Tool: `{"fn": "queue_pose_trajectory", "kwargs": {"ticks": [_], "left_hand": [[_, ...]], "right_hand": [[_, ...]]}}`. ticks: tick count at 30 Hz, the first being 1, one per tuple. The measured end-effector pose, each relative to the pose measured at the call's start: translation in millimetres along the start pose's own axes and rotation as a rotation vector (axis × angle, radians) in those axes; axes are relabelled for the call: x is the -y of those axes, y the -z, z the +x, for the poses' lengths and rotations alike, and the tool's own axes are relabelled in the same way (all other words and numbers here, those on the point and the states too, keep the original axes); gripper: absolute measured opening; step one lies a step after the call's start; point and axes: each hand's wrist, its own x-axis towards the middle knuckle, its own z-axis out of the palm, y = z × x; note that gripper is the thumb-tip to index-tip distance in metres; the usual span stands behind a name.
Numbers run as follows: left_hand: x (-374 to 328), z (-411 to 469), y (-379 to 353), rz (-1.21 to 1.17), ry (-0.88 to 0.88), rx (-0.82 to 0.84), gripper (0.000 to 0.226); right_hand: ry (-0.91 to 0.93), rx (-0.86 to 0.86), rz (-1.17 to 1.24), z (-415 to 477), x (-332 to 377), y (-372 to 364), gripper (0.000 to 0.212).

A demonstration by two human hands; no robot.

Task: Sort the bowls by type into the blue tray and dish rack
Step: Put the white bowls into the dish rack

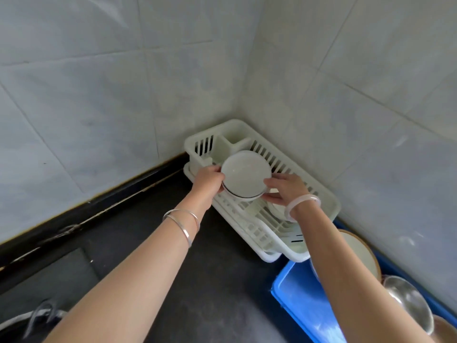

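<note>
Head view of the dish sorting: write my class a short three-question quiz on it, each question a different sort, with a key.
1. True or false: both hands hold the stacked white bowls over the dish rack.
2. What colour is the tray? A red, B blue, C green.
3. Fill in: the clear glass bowl sits in the ____.

Key: 1 true: the left hand and the right hand grip opposite sides. 2 B. 3 tray.
</note>
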Motion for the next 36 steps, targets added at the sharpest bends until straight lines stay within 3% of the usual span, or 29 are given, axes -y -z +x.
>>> {"fn": "queue_pose_trajectory", "kwargs": {"ticks": [3,6,11,15,18,22,24,32,36], "left_hand": [[1.5,20.5,-20.5,0.15,0.063,0.019,0.035],[3.7,38.9,-32.6,0.32,0.099,0.025,0.031],[12.0,63.5,-45.3,0.466,0.128,0.058,0.029],[20.2,75.6,-48.3,0.602,0.121,0.112,0.029],[21.7,80.7,-49.8,0.717,0.092,0.124,0.025],[22.7,88.2,-51.3,0.845,0.079,0.202,0.025],[24.2,90.3,-51.9,0.888,0.075,0.221,0.026],[23.9,89.2,-53.1,0.952,0.046,0.217,0.026],[21.0,78.7,-55.6,1.029,-0.035,0.173,0.016]], "right_hand": [[-0.051,-0.035,0.029,13.2,-14.4,14.5,0.034],[-0.112,-0.044,0.077,28.2,-30.4,21.3,0.021],[-0.185,-0.04,0.065,50.0,-57.6,21.9,0.028],[-0.209,-0.06,0.001,55.1,-69.6,20.1,0.002],[-0.221,-0.066,-0.018,59.5,-76.6,19.4,0.014],[-0.227,-0.064,-0.095,59.1,-81.3,20.2,0.005],[-0.232,-0.069,-0.13,59.0,-84.0,20.3,0.01],[-0.231,-0.103,-0.103,57.6,-85.8,17.5,0.012],[-0.247,-0.105,-0.081,47.6,-83.3,16.2,0.013]]}}
